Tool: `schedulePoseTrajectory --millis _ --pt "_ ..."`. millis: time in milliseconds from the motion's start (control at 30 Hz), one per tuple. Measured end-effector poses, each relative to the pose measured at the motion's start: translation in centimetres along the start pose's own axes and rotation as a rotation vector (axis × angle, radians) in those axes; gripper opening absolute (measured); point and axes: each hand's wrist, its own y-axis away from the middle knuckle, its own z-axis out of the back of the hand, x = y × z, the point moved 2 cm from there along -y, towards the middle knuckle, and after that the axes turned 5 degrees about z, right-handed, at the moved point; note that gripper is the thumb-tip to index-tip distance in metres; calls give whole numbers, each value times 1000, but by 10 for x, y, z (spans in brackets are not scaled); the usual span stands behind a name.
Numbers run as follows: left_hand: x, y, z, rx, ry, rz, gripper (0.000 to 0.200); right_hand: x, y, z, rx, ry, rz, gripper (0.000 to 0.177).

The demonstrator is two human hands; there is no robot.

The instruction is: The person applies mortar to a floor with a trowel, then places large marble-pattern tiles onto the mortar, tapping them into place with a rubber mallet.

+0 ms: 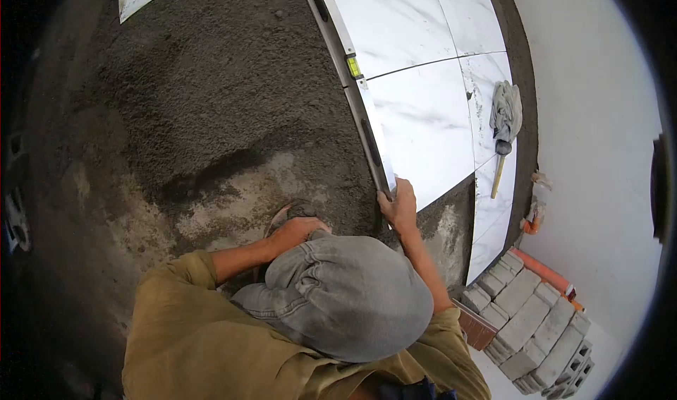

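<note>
A long spirit level (369,121) with a yellow-green vial lies along the edge of the white marbled tiles (416,104), beside the raw mortar. My right hand (400,206) grips its near end, thumb on one side and fingers on the other. Close to my bent knee in grey trousers (345,294), my left hand (300,232) rests with its fingers lying flat and no tool visible in it. Part of that hand is hidden by the leg. A foot (288,213) shows just beyond it.
Dark mortar (226,68) spreads on the left, with bare concrete (218,216) nearer me. A mallet (499,167) and a grey cloth (505,111) lie on the right-hand tiles. Stacked blocks (529,315) and an orange pipe (543,271) stand by the white wall (592,118).
</note>
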Motion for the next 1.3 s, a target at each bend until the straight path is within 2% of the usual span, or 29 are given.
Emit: schedulePoseTrajectory --millis 33,100,200,333,400,433,500,533,600,633,700,833,900,933,1000,1033,1067,1100,1167,1233,1300 --pt "1 0 1 -3 -1 4 35 9 -5 7 1 -4 2 57" --pt "-1 -1 1 -11 25 -36 36 21 -9 21 60 -188 -244 64" --pt "-7 0 4 -9 7 4 35 20 -6 23 39 -233 -251 71" --pt "-2 -2 3 -10 5 11 32 19 -3 29 79 -241 -217 72" --pt "1 -8 4 37 189 -63 30 17 -4 30 123 -294 -253 73" --pt "-3 -10 8 30 188 -62 30 15 -4 30 125 -296 -246 73" --pt "-22 -10 11 126 1000 430 48 12 -1 30 148 -331 -247 73" --pt "-46 -8 20 127 1004 430 48 12 -1 31 151 -329 -248 73" --pt "-103 -1 41 192 974 67 65 14 -2 34 173 -353 -251 71" --pt "-112 6 47 191 975 67 65 15 -1 34 173 -352 -250 71" --pt "-118 23 53 391 1227 270 63 15 -2 34 166 -368 -250 71" --pt "-128 22 68 372 1068 299 61 15 -3 33 167 -366 -247 71" --pt "-133 14 72 316 836 211 60 15 -4 32 156 -336 -233 72" --pt "-134 6 73 315 832 209 60 16 -5 32 152 -337 -230 72" --pt "-134 -15 79 99 724 327 57 22 -10 32 126 -323 -224 71" --pt "-133 -28 85 -76 599 330 55 21 -11 28 115 -326 -214 71" --pt "-129 -43 91 -248 472 327 54 17 -10 22 95 -284 -194 70" --pt "-122 -57 95 -252 462 316 54 14 -9 19 74 -240 -176 70" --pt "-106 -84 105 -531 445 215 58 18 -12 20 50 -240 -178 69" --pt "-98 -105 105 -595 379 193 62 18 -13 21 23 -240 -183 67" --pt "-94 -125 100 -660 312 166 66 11 -9 13 -10 -124 -28 64"
